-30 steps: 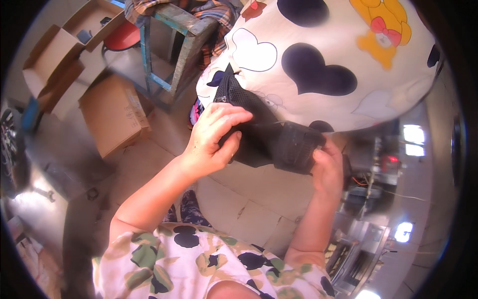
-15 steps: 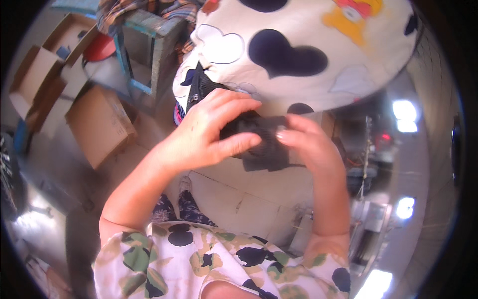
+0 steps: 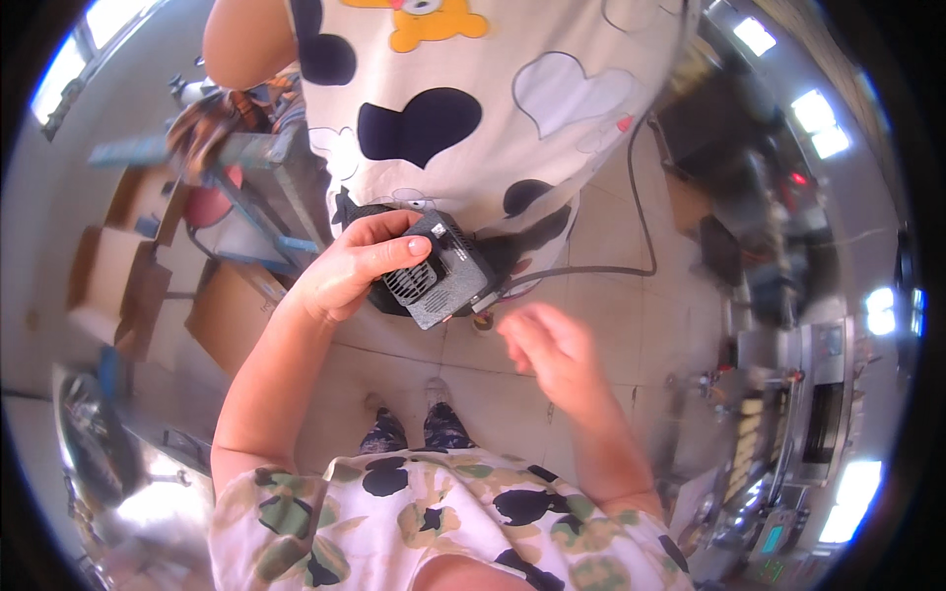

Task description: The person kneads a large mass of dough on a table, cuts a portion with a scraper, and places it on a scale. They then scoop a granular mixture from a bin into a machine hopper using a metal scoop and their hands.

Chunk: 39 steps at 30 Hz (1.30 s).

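Observation:
My left hand (image 3: 340,271) grips a dark grey box-shaped device (image 3: 448,261), its thumb on top. A black slotted vent shows on the device's face, with small white marks near one edge. A dark cable (image 3: 581,270) leaves the device's right side, bends upward and runs along the cloth's edge. Black fabric, like a pouch or strap (image 3: 537,234), lies behind the device against the cream cloth. Off to the lower right, apart from the device, is my right hand (image 3: 557,355). Motion blurs its curled fingers, and whether anything is in them cannot be made out.
Directly ahead stands another person in a cream garment (image 3: 424,59) printed with hearts and a bear; a bare arm (image 3: 251,39) shows. Left are a blue-grey stool (image 3: 286,172) and open cardboard boxes (image 3: 103,276). Machinery (image 3: 778,424) lines the right side.
Both hands were together on the dark device; my right hand has drawn away down and right. The device's vented face and cable now show. The view has shifted.

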### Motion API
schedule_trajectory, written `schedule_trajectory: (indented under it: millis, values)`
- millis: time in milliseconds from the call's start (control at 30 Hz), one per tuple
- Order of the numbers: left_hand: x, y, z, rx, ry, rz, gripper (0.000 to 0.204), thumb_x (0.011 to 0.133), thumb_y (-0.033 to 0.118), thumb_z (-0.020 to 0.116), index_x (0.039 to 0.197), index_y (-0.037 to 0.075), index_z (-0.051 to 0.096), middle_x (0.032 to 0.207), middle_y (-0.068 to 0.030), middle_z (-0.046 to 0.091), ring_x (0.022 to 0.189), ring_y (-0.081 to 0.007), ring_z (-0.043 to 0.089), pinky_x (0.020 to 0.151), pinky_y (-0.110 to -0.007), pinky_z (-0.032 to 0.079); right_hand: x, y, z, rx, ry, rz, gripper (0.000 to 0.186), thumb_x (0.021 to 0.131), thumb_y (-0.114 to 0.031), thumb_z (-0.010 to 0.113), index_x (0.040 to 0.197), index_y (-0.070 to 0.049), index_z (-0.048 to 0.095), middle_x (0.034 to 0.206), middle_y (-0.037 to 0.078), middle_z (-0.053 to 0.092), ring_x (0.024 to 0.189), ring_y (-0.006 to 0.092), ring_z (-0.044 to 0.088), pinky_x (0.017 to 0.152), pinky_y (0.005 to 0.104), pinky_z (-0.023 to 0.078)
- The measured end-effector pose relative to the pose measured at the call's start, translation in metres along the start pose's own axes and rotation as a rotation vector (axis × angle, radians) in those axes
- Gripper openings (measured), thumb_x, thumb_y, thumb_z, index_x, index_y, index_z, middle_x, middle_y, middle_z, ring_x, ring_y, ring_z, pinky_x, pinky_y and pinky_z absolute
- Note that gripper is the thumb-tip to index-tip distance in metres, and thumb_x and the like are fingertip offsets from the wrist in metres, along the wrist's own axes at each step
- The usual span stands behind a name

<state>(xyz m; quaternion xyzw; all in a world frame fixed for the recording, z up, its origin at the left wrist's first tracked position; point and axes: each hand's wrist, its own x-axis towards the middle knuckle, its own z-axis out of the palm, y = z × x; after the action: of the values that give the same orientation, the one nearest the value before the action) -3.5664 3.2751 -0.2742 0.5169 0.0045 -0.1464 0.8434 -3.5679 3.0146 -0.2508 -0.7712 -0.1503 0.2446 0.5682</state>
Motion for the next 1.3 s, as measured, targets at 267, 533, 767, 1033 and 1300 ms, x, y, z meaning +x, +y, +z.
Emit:
schedule_trajectory:
  millis: [267, 533, 767, 1033, 1300]
  values:
    - [0.001, -0.003, 0.017, 0.116, 0.012, 0.064, 0.052, 0.091, 0.028, 0.066, 0.135, 0.004, 0.052, 0.115, -0.0011, 0.060, 0.109, -0.0120, 0.052, 0.099, -0.028, 0.038, 0.016, 0.023, 0.017, 0.167, -0.017, -0.031, 0.027, 0.102, -0.024, 0.048, 0.098, -0.002, 0.062, 0.076, -0.001, 0.057, 0.064, 0.0069, 0.050, 0.059, 0.0225, 0.044]
    - [0.004, 0.002, 0.016, 0.439, -0.016, 0.088, 0.041, 0.100, 0.038, 0.052, 0.125, 0.006, 0.057, 0.107, 0.0002, 0.058, 0.103, -0.0093, 0.049, 0.094, -0.024, 0.038, 0.015, 0.025, 0.011, 0.185, -0.082, 0.003, 0.028, 0.103, -0.022, 0.046, 0.098, 0.000, 0.063, 0.076, 0.000, 0.058, 0.066, 0.0072, 0.052, 0.059, 0.0228, 0.044]
    - [0.004, 0.005, 0.022, 0.543, -0.021, 0.110, 0.038, 0.103, 0.038, 0.045, 0.119, 0.005, 0.057, 0.099, -0.0001, 0.055, 0.097, -0.0092, 0.047, 0.090, -0.024, 0.039, 0.018, 0.023, 0.009, 0.034, -0.068, -0.056, 0.030, 0.102, -0.023, 0.049, 0.090, 0.000, 0.063, 0.071, 0.000, 0.056, 0.064, 0.0075, 0.051, 0.057, 0.0234, 0.043]
    - [0.005, -0.001, 0.021, 0.640, 0.041, 0.126, 0.040, 0.102, 0.039, 0.045, 0.114, 0.004, 0.059, 0.102, -0.0035, 0.057, 0.097, -0.0116, 0.050, 0.087, -0.026, 0.039, 0.023, 0.027, 0.014, -0.029, -0.026, -0.113, 0.027, 0.101, -0.020, 0.050, 0.088, 0.000, 0.062, 0.066, 0.000, 0.054, 0.060, 0.0075, 0.049, 0.055, 0.0237, 0.042]
    - [0.003, -0.003, 0.028, 0.676, 0.113, 0.176, 0.038, 0.104, 0.036, 0.043, 0.118, 0.003, 0.054, 0.082, -0.0029, 0.052, 0.079, -0.0118, 0.047, 0.076, -0.027, 0.042, 0.027, 0.027, 0.015, -0.007, 0.038, -0.138, 0.021, 0.097, -0.012, 0.054, 0.082, 0.001, 0.059, 0.063, 0.005, 0.056, 0.055, 0.0119, 0.052, 0.053, 0.0285, 0.043]
